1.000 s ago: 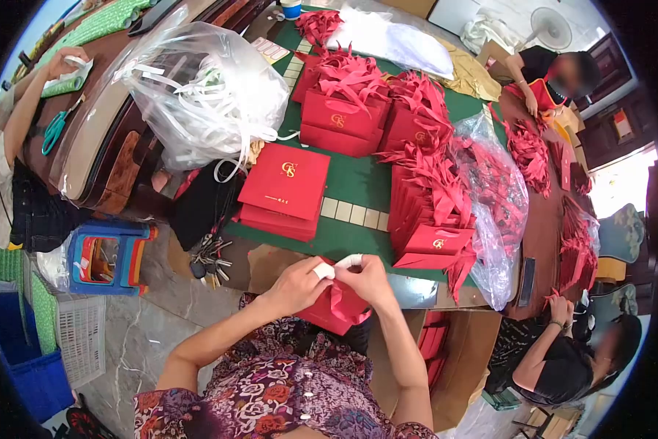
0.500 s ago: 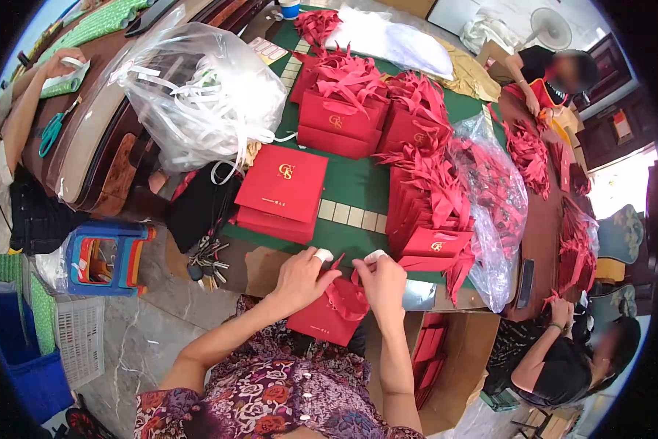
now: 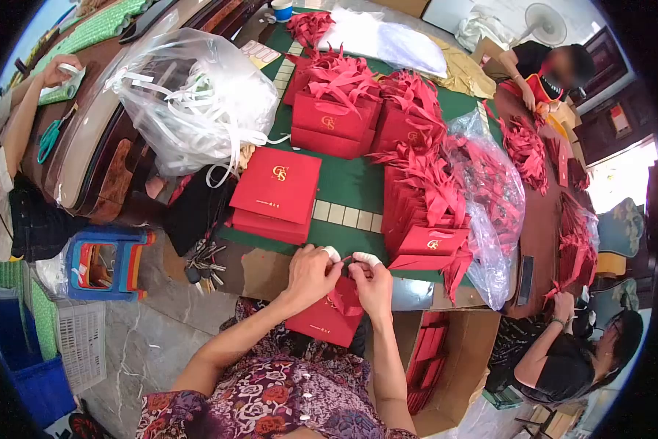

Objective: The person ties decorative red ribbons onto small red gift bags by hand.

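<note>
A red paper bag rests at my lap, at the table's front edge, its red ribbon looping up between my hands. My left hand pinches the ribbon from the left. From the right, my right hand is closed on the ribbon too, its fingertips near those of my left hand. White wraps cover a finger on each hand. Just beyond, a stack of flat red bags lies on the green table top. To the right stands a row of red bags with ribbons.
A clear bag of white ribbons lies at the left, near black cloth and keys. More ribboned bags stand farther back. A cardboard box is at the lower right. Co-workers sit at the right and a person's arm shows at the left.
My hands have come closer together, with the right hand moved left and slightly down. The ribbon between them is less visible. The whole view has shifted slightly.
</note>
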Demonstrator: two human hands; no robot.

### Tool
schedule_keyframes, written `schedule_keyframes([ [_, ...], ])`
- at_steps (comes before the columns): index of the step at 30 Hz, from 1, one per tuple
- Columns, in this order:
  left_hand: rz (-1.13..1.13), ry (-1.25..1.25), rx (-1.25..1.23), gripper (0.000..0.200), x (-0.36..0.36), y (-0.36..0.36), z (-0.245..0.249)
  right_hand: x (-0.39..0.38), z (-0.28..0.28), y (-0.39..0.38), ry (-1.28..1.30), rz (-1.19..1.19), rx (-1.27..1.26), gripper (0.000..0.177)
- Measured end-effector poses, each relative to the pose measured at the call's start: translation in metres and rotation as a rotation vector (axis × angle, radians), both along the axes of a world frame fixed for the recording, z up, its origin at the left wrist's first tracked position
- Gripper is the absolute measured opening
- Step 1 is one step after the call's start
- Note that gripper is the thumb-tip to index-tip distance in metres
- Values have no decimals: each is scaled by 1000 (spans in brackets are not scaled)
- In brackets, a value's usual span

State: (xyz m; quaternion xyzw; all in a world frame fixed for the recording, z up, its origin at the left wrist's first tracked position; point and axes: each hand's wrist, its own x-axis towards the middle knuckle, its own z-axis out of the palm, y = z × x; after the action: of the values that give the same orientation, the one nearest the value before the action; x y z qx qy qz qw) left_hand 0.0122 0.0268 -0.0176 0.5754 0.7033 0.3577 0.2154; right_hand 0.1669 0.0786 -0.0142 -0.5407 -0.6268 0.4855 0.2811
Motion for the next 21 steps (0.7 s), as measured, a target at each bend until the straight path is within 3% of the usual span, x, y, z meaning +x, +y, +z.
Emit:
schedule_keyframes([
  [3, 28, -113, 56, 12, -1, -2, 7, 3, 7, 0, 30, 22, -43, 20],
  [16, -10, 15, 244, 9, 5, -8, 13, 4, 10, 0, 168, 37, -113, 13],
  [19, -28, 70, 357, 26, 3, -13, 20, 7, 19, -4, 316, -15, -128, 8],
  [21, 27, -140, 390, 59, 4, -24, 22, 16, 32, -3, 392, -126, -82, 5],
])
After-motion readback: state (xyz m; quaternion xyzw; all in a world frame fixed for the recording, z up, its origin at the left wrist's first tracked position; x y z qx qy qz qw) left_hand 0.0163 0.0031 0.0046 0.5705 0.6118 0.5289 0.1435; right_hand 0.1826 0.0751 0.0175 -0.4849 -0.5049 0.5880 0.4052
